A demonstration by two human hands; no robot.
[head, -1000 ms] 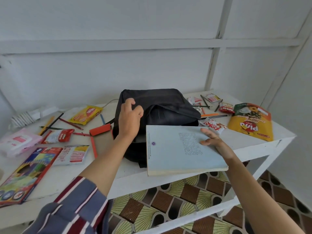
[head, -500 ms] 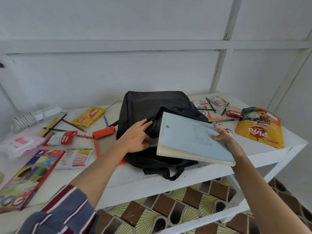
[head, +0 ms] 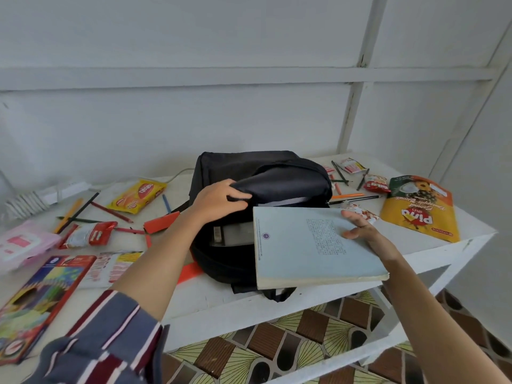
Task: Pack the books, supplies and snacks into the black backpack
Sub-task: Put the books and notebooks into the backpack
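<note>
The black backpack (head: pixel 279 173) lies on the white table (head: pixel 227 303) with its mouth facing me. My left hand (head: pixel 219 200) grips the edge of the top flap and holds it up, showing a grey inner pocket. A pale blue book (head: pixel 304 245) is held flat in front of the opening, its far edge at the mouth. My right hand (head: pixel 360 228) holds the book at its right side, fingers spread on the cover, thumb hidden underneath.
Left of the bag lie a yellow snack packet (head: pixel 138 195), pencils, a red pouch (head: pixel 91 234), a pink pack (head: pixel 19 245) and a coloured-pencil box (head: pixel 36 303). At the right are a large yellow snack bag (head: pixel 421 209), small red snacks (head: pixel 375 184) and pens. Tiled floor shows below.
My left hand moved from the bag's opening up to the flap and lifted it. The book tilted flatter and slid slightly back toward me at the mouth of the bag.
</note>
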